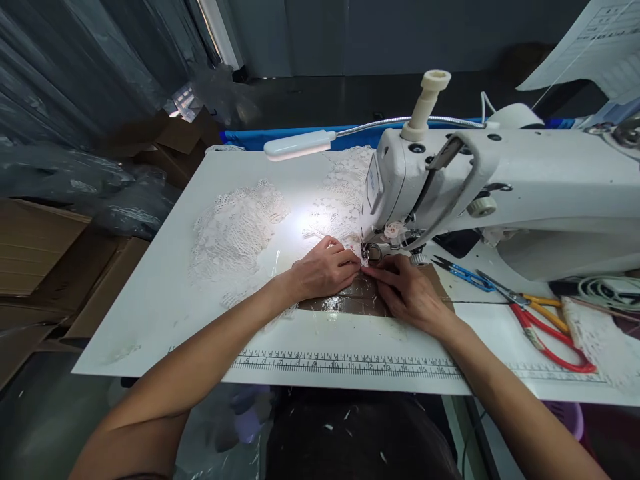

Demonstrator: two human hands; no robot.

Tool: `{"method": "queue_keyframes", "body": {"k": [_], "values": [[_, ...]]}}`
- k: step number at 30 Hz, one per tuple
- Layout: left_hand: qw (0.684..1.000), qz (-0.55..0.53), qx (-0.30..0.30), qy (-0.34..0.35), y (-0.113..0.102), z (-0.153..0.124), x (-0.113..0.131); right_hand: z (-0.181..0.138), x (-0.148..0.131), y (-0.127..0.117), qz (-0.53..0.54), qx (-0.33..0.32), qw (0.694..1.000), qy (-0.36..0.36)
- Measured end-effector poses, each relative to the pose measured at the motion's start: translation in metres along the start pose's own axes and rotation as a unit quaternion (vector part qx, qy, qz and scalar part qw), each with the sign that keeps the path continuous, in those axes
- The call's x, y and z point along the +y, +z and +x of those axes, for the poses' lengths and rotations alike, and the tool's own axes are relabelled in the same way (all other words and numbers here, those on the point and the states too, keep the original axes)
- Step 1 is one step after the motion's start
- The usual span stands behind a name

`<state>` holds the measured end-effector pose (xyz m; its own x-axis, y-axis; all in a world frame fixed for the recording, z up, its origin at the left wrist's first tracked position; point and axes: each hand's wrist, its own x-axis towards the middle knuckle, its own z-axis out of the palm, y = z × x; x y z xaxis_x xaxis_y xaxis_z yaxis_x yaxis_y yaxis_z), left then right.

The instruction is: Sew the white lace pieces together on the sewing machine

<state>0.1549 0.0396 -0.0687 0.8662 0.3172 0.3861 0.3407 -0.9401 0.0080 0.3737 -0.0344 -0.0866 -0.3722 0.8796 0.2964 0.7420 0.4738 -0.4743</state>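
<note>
Now a small piece of white lace (356, 250) is pressed flat at the needle (367, 253) of the sewing machine (500, 187) by both hands; the left hand (323, 270) lies on it with fingers nearly straight, the right hand (407, 290) pins its edge with fingertips together, nothing gripped. More lace (235, 230) is spread under the lamp (300, 145); scissors (543, 327) lie to the right

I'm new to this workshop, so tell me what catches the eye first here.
The white sewing machine fills the right side, its gooseneck lamp lighting white lace spread on the table. Both hands, left hand and right hand, press lace at the presser foot. Red-handled scissors lie far right.
</note>
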Motion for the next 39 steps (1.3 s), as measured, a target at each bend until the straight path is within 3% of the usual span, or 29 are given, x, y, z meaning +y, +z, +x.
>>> {"method": "queue_keyframes", "body": {"k": [9,18,30,34,39], "values": [[1.000,0.008,0.005,0.002,-0.005,0.001,0.002,0.000,-0.011,0.000,-0.087,-0.008,0.996,-0.024],[0.999,-0.003,-0.040,-0.005,-0.011,0.002,-0.001,0.008,-0.022,-0.005,-0.145,-0.032,0.989,-0.011],[0.997,-0.004,-0.068,-0.033,-0.007,0.001,-0.005,0.019,-0.038,0.002,-0.240,-0.092,0.963,0.086],[0.997,0.002,-0.068,-0.042,-0.007,0.002,-0.006,0.016,-0.032,-0.002,-0.182,-0.083,0.975,0.100],[0.997,0.010,-0.055,-0.047,-0.005,0.001,-0.007,0.012,-0.008,-0.022,0.021,-0.032,0.992,0.118]]}}
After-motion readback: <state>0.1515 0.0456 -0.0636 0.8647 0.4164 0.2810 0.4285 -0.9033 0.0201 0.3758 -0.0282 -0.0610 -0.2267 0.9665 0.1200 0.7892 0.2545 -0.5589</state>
